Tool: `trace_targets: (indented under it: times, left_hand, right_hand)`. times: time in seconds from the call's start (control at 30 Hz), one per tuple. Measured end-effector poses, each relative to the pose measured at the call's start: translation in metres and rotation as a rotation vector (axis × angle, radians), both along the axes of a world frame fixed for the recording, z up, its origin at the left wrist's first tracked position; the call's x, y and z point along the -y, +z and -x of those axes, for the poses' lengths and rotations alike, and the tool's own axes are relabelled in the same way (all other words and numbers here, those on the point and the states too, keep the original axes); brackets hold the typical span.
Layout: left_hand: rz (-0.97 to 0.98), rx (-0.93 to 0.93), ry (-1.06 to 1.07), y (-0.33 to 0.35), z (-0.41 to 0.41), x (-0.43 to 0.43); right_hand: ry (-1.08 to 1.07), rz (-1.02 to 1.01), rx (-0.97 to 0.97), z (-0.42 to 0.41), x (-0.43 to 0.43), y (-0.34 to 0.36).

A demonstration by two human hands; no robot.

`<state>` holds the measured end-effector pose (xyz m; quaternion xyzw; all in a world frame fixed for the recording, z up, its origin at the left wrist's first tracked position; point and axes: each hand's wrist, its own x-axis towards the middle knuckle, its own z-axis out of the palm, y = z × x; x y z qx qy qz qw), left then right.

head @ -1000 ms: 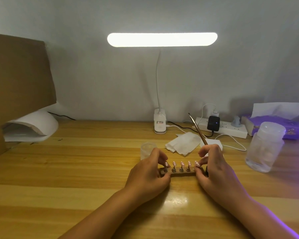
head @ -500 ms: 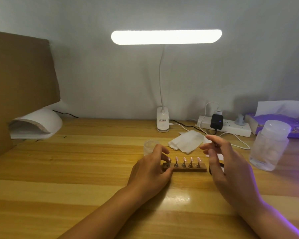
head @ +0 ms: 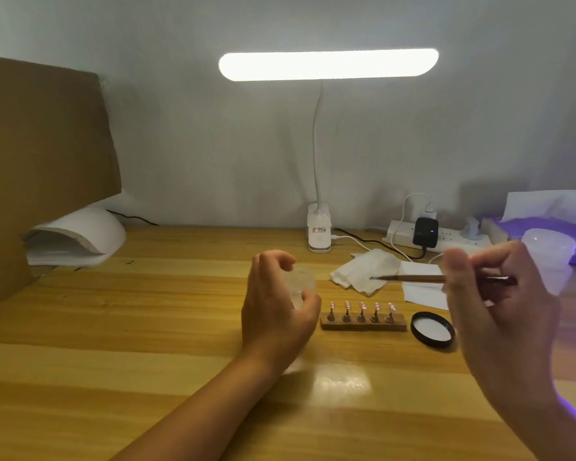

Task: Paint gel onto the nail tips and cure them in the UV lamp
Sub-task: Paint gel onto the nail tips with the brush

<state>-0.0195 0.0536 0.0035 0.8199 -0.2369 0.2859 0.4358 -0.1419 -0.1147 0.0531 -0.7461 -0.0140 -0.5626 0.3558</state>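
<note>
Head view: a brush (head: 409, 278) is being pinched by the right hand (head: 499, 314).
A clear jar (head: 301, 283) is being gripped by the left hand (head: 273, 317), nail tips (head: 361, 308) between the hands.

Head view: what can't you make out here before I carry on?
- Small clear jar: mostly covered by the left hand; contents unreadable.
- Nail tips: too small to tell whether gel is on them.
- Brush: bristle tip too fine to show any gel.
- UV lamp: left end behind the cardboard; interior unseen.
- Plastic bottle: partly behind the right hand.
</note>
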Motion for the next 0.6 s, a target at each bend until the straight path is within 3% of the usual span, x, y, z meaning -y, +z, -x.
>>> trace_targets:
  times: [0.17, 0.23, 0.33, 0.47, 0.6]
  left_hand:
    - [-0.109, -0.415, 0.043, -0.003, -0.021, -0.005]
    - [-0.170, -0.452, 0.021, -0.004, -0.023, -0.004]
    - [-0.078, -0.373, -0.037, -0.004, -0.021, -0.004]
    - [-0.077, -0.105, -0.069, -0.002, -0.009, -0.002]
    - [-0.131, 0.144, -0.099, -0.003, 0.001, 0.002]
  right_hand:
    - [0.110, -0.147, -0.115, -0.007, -0.005, -0.017]
    - [0.165, -0.138, -0.156, -0.008, -0.011, -0.021]
    - [0.247, -0.212, -0.157, -0.010, -0.019, -0.023]
    - [0.282, -0.333, -0.094, -0.007, -0.021, -0.016]
    - [0.288, -0.137, -0.107, -0.005, -0.026, -0.015]
